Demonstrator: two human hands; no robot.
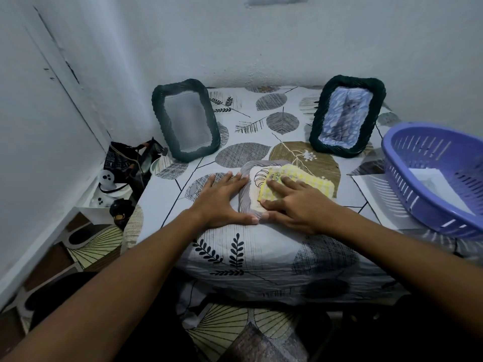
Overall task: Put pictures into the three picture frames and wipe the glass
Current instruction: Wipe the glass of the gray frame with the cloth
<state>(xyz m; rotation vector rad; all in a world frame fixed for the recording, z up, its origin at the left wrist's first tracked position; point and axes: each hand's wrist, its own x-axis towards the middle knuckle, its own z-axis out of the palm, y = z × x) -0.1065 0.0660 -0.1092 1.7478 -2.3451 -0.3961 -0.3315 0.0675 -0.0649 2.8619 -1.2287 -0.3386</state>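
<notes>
A grey woven picture frame (245, 194) lies flat in the middle of the table with a picture in it. My right hand (295, 205) presses a yellow checked cloth (305, 180) onto its glass with straight fingers. Flat on the table, my left hand (222, 202) touches the frame's left edge. Two dark woven frames stand against the wall. The left frame (186, 120) shows only a blank grey pane. The right frame (346, 117) holds a blue patterned picture.
A purple plastic basket (433, 176) with a sheet of paper in it sits at the right, on a white sheet (371, 190). A leaf-patterned cloth (261, 257) covers the table. Bags and small things (125, 176) crowd the floor corner at the left.
</notes>
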